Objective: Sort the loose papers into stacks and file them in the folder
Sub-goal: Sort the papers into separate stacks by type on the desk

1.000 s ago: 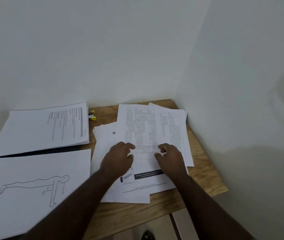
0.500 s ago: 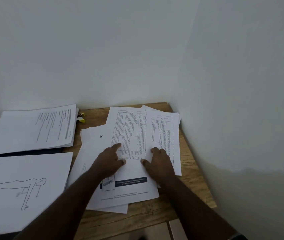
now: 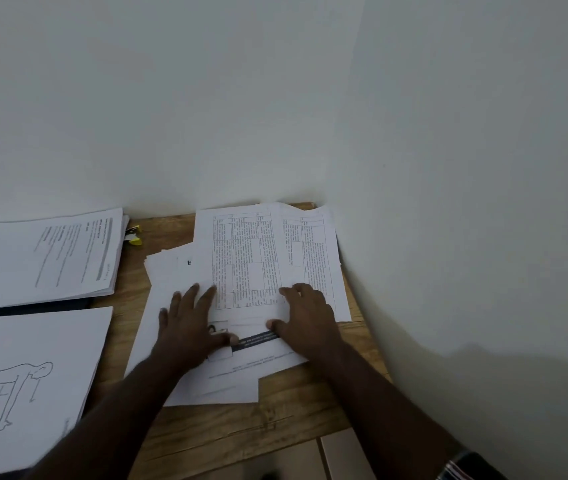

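A loose pile of white papers (image 3: 241, 382) lies spread on the wooden table (image 3: 241, 434) in the corner. Its top sheet (image 3: 248, 258) carries printed tables, and a second table sheet (image 3: 313, 251) shows to its right. My left hand (image 3: 189, 323) lies flat on the pile's left part, fingers spread. My right hand (image 3: 306, 317) presses on the top sheet's lower right edge, fingers apart. To the left sit a stack of text pages (image 3: 43, 258) and a stack topped by a line drawing of a figure (image 3: 26, 375). A dark folder edge (image 3: 29, 308) shows between them.
A small yellow and black clip (image 3: 133, 235) lies near the back wall, between the text stack and the pile. White walls close the table at the back and right. The table's front edge runs below the pile, with floor beyond it.
Both hands have spread flatter on the pile. The left fingers opened and slid left; the right hand stays at the top sheet's lower edge. The camera view shifted slightly.
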